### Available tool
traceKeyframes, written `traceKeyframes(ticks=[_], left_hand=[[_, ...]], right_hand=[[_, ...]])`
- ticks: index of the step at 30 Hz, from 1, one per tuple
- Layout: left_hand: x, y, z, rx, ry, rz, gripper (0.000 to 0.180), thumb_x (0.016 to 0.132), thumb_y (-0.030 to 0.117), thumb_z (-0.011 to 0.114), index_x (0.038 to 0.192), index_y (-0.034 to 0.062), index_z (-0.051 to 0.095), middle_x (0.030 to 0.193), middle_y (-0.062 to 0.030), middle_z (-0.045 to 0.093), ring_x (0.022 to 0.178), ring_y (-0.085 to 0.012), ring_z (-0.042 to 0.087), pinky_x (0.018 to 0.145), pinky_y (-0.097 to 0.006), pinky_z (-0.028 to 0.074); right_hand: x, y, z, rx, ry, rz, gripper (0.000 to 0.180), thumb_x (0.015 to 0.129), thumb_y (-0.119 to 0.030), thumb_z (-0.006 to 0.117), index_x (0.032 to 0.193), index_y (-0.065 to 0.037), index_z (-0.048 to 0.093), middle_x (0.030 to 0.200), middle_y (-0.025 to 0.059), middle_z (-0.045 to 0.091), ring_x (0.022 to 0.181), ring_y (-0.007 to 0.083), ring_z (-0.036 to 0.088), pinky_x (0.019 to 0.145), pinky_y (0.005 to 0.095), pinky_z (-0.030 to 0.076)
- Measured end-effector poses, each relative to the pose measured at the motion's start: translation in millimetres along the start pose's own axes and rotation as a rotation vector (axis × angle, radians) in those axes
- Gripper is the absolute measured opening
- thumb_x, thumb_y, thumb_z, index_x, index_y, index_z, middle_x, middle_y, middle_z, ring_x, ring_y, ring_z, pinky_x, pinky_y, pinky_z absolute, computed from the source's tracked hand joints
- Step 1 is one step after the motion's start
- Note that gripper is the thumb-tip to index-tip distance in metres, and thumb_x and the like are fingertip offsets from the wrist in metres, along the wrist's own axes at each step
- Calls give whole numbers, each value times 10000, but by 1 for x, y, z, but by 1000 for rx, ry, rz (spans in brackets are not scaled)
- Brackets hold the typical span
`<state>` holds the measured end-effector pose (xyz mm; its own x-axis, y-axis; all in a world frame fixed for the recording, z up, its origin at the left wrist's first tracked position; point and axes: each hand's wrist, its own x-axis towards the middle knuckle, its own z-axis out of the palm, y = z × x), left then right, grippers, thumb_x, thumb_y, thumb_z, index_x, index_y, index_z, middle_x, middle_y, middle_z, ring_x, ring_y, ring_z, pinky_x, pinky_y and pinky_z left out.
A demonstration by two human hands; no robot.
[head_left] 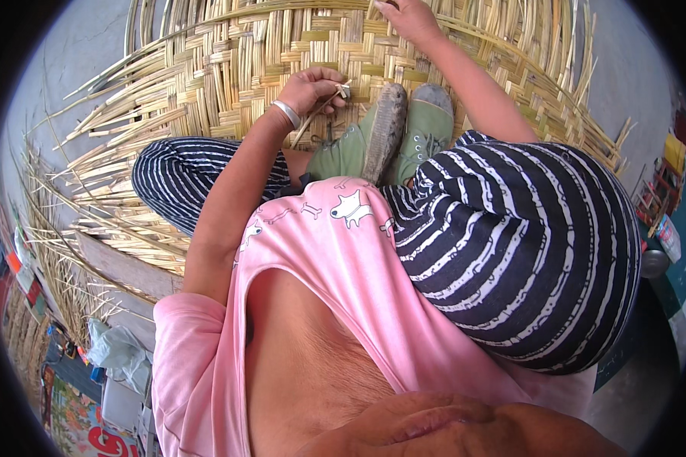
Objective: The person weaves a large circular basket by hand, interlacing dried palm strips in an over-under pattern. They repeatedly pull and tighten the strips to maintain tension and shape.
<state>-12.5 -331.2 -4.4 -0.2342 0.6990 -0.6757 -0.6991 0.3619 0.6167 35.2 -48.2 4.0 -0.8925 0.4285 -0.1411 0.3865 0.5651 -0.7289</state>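
A large mat (229,84) of flat, split yellow reed strips lies on the floor under my feet, woven in the middle and loose at its edges. My left hand (311,90), with a silver bracelet at the wrist, is closed around a short reed strip (303,131) above the mat, just left of my shoes. Farther off, my right hand (411,21) pinches at a long reed strip (312,6) along the mat's far part. Its fingertips are partly cut off by the picture's upper edge.
My green shoes (351,148) rest on the weave between my bent knees. Loose reed ends (61,259) spread over the grey floor at left. A pale plastic bag (118,354) lies at lower left. Small tools and containers (659,190) stand at the right edge.
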Motion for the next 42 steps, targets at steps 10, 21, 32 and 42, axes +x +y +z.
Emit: traceKeyframes(ticks=[10,21,32,42], left_hand=[[0,-2,-1,12,19,3,191,962,43,634,1149,4,653,977,-107,742,756,-183,746,612,-283,591],[-4,3,5,82,47,-17,233,958,84,651,1183,28,678,1002,-65,743,786,-149,739,640,-256,581],[-6,-5,15,7,122,68,216,954,39,633,1162,2,672,984,-106,742,761,-184,743,619,-297,594],[-27,34,-10,5,419,294,293,972,49,599,1254,3,662,1119,-132,731,945,-226,744,795,-344,626]], right_hand=[[20,7,9,-278,-77,-102,382,927,-361,659,970,18,660,1053,259,663,979,438,643,851,524,505],[11,-30,-5,-287,-215,150,354,891,-352,679,998,-15,706,973,244,704,922,411,686,825,515,535],[8,-2,1,-16,-186,127,303,905,-336,673,1018,-60,724,856,153,736,711,290,708,705,423,564],[5,-27,-1,-230,-71,166,260,962,-281,635,1094,-62,687,929,155,731,852,289,717,785,417,566]])
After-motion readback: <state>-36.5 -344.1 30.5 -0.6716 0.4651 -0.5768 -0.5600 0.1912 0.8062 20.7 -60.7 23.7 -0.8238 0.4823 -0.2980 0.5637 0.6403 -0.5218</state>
